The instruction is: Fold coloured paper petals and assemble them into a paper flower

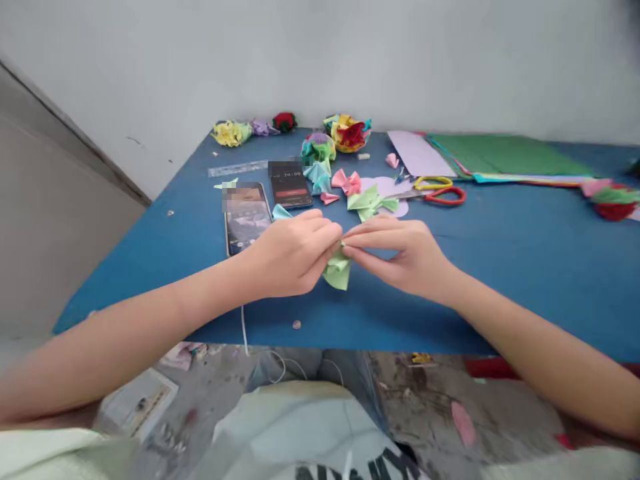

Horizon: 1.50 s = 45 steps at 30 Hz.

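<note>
Over the blue table [500,267], my left hand [293,253] and my right hand [400,253] meet and pinch a small folded piece of light green paper [339,272] between their fingertips. The paper hangs below the fingers, just above the table top. Both hands have their fingers closed on it. Behind the hands lie several folded paper pieces: a green one [370,202], a pink one [347,181] and a light blue one [319,175].
Two phones [246,215] [291,185] lie at the left, with a clear ruler [238,168] behind. Scissors with red and yellow handles [440,193] lie near coloured paper sheets [500,158]. Paper flowers [349,133] [231,133] stand at the back. A wall runs behind.
</note>
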Available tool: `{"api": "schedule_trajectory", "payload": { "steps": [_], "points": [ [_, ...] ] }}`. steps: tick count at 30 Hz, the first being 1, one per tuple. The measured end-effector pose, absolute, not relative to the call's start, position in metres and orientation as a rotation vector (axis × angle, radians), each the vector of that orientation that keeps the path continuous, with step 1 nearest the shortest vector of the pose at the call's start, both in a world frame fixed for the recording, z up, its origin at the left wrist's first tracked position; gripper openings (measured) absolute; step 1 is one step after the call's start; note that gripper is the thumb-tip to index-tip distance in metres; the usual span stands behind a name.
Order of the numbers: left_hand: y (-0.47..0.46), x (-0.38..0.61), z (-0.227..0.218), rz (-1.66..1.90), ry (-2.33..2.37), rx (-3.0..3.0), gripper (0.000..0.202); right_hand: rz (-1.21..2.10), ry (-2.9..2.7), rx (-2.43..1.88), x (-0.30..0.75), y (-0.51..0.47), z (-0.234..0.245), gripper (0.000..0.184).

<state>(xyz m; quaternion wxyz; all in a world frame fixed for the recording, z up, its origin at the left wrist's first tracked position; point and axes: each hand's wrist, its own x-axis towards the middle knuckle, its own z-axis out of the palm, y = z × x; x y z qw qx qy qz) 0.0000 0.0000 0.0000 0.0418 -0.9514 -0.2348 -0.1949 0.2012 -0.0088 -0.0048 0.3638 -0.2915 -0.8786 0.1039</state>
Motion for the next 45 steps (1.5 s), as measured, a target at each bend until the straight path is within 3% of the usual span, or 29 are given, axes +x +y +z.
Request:
{"api": "schedule_trajectory", "payload": {
  "steps": [7,15,25,30,45],
  "points": [
    [-0.001,0.001,0.003,-0.620,-0.733,-2.927,0.017,0.412,-2.231,-0.809,0.198,-0.013,-0.002,0.013],
    [-0.005,0.005,0.000,-0.781,-0.841,-2.882,0.022,-0.317,-2.315,-0.710,0.199,-0.013,-0.015,0.007],
    [-0.014,0.012,0.004,-1.087,-1.303,-3.184,0.027,-0.536,-2.332,-0.761,0.195,-0.021,-0.015,0.007],
    [-0.016,0.013,0.004,-1.146,-1.333,-3.190,0.026,-0.474,-2.336,-0.776,0.194,-0.025,-0.013,0.012],
    [-0.011,0.007,0.002,-1.074,-1.067,-3.177,0.020,0.111,-2.168,-0.887,0.196,-0.025,-0.003,0.010]
  ]
}}
